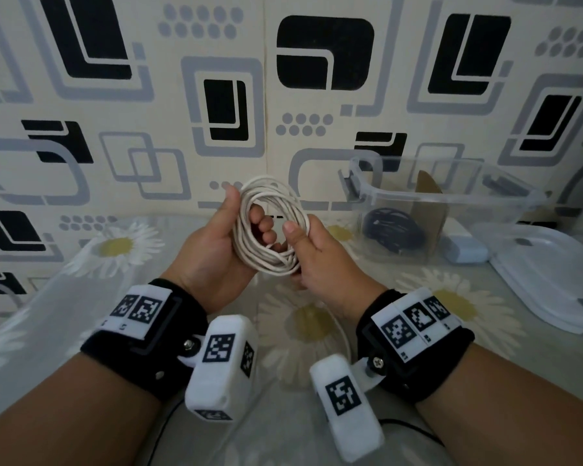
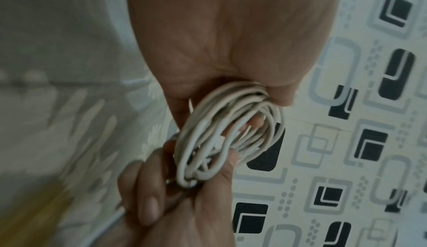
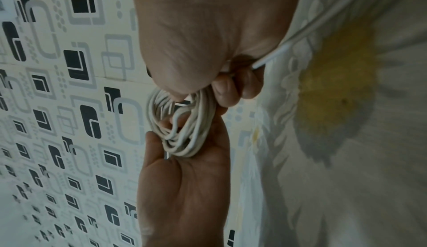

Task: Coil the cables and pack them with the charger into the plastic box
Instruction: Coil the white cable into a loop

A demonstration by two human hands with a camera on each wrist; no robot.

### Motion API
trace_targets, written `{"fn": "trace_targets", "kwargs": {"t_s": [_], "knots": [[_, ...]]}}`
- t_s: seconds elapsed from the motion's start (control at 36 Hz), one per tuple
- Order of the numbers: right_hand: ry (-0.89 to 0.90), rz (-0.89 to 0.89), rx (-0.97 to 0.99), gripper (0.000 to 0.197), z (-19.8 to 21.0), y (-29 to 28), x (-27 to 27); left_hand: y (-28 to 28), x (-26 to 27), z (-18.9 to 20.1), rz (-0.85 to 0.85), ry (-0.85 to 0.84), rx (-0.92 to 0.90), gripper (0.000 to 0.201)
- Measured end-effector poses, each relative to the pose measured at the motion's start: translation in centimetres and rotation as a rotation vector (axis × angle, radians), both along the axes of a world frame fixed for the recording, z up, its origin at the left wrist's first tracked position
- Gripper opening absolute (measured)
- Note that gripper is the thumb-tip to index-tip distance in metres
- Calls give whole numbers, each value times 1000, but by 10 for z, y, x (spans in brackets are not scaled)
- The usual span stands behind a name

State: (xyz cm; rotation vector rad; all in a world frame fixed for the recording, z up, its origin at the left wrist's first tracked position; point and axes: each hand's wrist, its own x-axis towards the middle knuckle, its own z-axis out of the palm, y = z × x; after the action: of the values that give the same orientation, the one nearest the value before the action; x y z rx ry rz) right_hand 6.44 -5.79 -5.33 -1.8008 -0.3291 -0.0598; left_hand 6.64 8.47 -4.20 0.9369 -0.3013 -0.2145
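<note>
Left hand point(image 1: 216, 243) and right hand point(image 1: 320, 260) both grip one coiled white cable point(image 1: 270, 227) at frame centre. One clear plastic box point(image 1: 451, 196), right, holds one black coiled cable point(image 1: 392, 230).

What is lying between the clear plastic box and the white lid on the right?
In the head view, a pale blue charger lies on the cloth between the plastic box and the lid.

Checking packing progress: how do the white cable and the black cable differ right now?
The white cable is held above the bed by the left hand and right hand; the black cable lies inside the box. A white tail hangs loose; the black shows none. Both are coiled.
</note>
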Motion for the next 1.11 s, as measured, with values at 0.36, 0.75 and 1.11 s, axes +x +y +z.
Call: {"fn": "trace_targets", "kwargs": {"t_s": [0.36, 0.75, 1.11], "knots": [[-173, 64, -573, 26, 3, -13, 1, 14, -2, 1, 346, -106, 541, 32], [-138, 63, -322, 29, 1, -14, 4, 22, 10, -2, 604, -163, 642, 28], [-71, -44, -240, 24, 5, -27, 8, 45, 27, -3, 744, 155, 332, 30]]}}
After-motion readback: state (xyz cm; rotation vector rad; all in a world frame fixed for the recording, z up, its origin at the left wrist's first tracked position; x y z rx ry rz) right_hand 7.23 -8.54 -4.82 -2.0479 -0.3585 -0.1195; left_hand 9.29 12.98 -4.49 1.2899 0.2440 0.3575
